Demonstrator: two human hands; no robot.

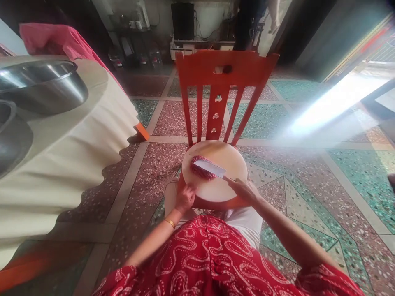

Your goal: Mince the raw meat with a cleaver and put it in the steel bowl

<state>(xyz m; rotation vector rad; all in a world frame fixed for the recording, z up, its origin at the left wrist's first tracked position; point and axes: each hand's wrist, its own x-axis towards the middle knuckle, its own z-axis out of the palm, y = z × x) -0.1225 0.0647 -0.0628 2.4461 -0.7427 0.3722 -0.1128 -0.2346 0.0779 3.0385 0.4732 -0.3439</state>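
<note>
A round, pale cutting board [225,191] lies on the seat of a red wooden chair [212,65] in front of me. On its left half is a flattened mound of minced meat [197,170]. My right hand [245,190] is closed round the handle of a cleaver [210,167]. The broad blade points left and lies across the top of the meat, hiding part of it. At the board's near left rim, the curled fingers of my left hand [185,198] grip the edge. A gold bracelet [169,223] circles my left wrist.
To the left stands a table with a pale cloth [101,107], bearing a large metal basin [58,90] and another metal vessel [12,135]. A person [247,24] stands at the back, near a dark screen [182,20]. Bright light falls across the tiled floor [259,119] at right.
</note>
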